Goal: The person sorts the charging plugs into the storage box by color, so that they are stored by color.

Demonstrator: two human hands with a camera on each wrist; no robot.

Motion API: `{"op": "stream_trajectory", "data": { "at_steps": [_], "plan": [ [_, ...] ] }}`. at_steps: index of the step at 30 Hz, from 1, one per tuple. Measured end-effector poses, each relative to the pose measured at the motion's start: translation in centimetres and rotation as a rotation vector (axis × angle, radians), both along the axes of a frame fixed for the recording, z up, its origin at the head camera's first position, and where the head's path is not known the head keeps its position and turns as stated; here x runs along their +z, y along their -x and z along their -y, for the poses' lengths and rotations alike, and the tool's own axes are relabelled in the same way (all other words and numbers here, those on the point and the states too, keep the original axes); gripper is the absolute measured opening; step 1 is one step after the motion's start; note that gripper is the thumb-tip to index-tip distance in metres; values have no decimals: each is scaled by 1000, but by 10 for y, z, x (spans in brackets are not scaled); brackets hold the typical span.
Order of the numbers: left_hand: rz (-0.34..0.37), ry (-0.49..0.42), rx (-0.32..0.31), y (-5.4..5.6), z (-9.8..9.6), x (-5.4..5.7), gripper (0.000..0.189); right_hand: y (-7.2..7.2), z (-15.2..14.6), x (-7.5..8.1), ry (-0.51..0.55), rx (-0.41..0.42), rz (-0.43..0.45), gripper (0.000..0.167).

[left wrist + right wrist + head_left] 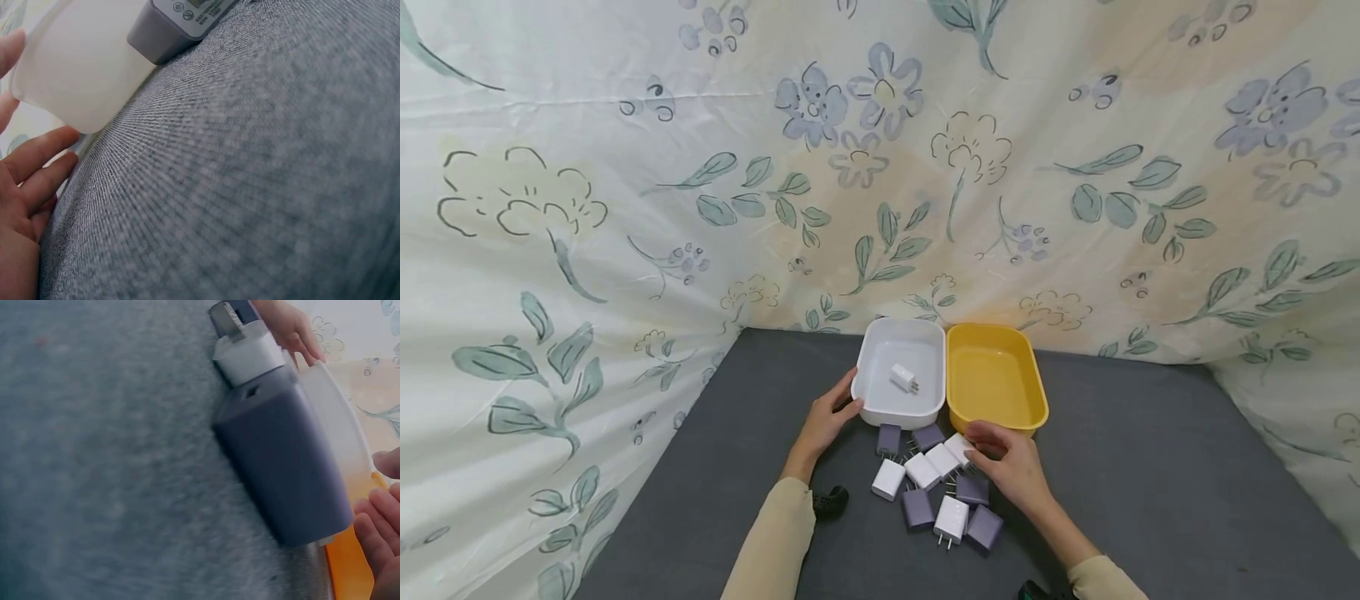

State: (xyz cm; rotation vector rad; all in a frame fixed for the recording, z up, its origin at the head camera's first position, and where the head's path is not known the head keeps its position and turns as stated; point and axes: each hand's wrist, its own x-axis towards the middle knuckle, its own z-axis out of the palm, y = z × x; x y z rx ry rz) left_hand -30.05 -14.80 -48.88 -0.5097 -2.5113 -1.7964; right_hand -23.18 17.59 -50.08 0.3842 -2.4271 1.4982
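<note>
My left hand (pixel 822 425) rests at the near left corner of a white plastic tray (pixel 867 367), its fingertips at the rim and outer wall. One white plug charger (pixel 903 378) lies inside that tray. In front of the trays, white and purple plug chargers (pixel 917 509) form a loose group. My right hand (pixel 1015 467) is over the group's right side, its thumb and fingertips apart beside a white charger (pixel 958 447), partly covering it. In the right wrist view, a purple charger (pixel 281 462) looms close, with the right fingers (pixel 375 544) beyond it near the yellow tray.
A yellow tray (pixel 1037 383) stands against the white one, on its right. Both sit at the back of the dark grey cloth-covered table (pixel 1120 467), before a hanging flowered cloth (pixel 850 208). A black wrist camera (pixel 831 502) sits beside the left wrist.
</note>
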Motion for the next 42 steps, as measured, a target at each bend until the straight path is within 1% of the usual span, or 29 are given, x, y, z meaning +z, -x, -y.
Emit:
{"op": "stream_trajectory", "data": {
  "at_steps": [6,7,10,13,14,17,20,27,34,42],
  "plan": [
    [-4,2,8,1,0,-1,64,-2,-1,-4,29,-27,16,42],
    [-5,4,9,0,0,0,64,-5,1,-1,32,-31,25,42],
    [-11,-5,37,7,0,-13,63,-6,2,-4,24,-45,41,43],
    [-13,-23,41,9,-1,-17,63,-5,3,-7,-16,-77,77,45],
    [-11,-27,38,10,0,-18,63,-3,1,-13,-31,-85,83,45],
    [3,-19,-3,2,0,-4,65,-1,2,-15,-71,-104,108,46],
    [2,8,-16,0,0,0,65,-1,2,-15,-82,-114,112,45],
    [-15,0,-8,0,0,-1,63,0,6,-17,-97,-135,96,43],
    [-6,14,0,0,0,2,64,0,8,-19,-111,-153,70,43],
    [0,25,20,-2,-1,3,64,0,7,-21,-88,-184,38,43]
  ]
}}
